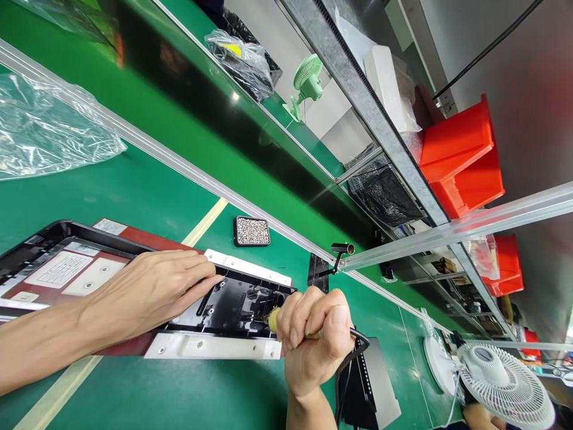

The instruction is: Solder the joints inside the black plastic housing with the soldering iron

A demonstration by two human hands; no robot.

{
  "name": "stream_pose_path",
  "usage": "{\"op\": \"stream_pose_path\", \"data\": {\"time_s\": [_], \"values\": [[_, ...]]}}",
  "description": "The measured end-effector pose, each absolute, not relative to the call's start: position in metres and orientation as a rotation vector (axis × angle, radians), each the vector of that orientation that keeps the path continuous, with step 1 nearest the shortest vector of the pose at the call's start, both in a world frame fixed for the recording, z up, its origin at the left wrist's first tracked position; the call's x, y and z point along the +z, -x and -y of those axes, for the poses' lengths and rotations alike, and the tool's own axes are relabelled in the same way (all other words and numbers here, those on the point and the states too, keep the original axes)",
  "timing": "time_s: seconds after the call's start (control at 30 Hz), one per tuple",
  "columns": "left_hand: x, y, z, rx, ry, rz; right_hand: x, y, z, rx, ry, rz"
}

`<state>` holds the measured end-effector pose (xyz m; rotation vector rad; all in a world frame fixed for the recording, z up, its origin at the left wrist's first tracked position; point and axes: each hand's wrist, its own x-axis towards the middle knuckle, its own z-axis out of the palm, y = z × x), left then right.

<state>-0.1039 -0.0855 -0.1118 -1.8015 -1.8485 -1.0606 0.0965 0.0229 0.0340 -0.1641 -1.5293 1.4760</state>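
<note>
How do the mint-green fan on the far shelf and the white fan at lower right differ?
The mint-green clip fan looks small and sits far back; the white mesh-guard fan looks larger and sits near the frame edge. The green one faces left, the white one tilts towards the camera. Both have round wire guards.

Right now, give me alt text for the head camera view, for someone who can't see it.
A left hand presses flat on a black plastic panel on a green workbench, while the right hand grips a corded, yellow-handled tool against it. A small tray of screws sits behind; a white fan stands at right.
</note>
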Motion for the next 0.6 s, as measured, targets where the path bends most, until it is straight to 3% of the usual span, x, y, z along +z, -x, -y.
{"op": "stream_pose_path", "data": {"time_s": [0.6], "values": [[-0.1115, 0.1047, 0.0864, -1.054, 1.812, 1.855, 0.0345, -0.0979, -0.0246, 1.455, 0.148, 1.553]]}}
